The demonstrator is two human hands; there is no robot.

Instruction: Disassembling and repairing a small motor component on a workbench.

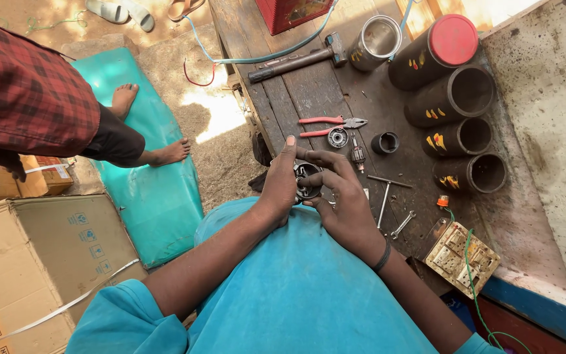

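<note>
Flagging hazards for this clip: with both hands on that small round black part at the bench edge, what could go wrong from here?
1. The round black part is held by the left hand and right hand at the workbench edge; a slip could drop it onto the ground.
2. The loose bearing and spanner lie close by and could be knocked off.
3. The switchboard overhangs the bench edge near the right forearm.

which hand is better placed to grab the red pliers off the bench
Probably the right. The right hand lies over the round black part with fingers loose, and the red pliers sit just beyond it. The left hand clasps the part's left side and supports it.
</note>
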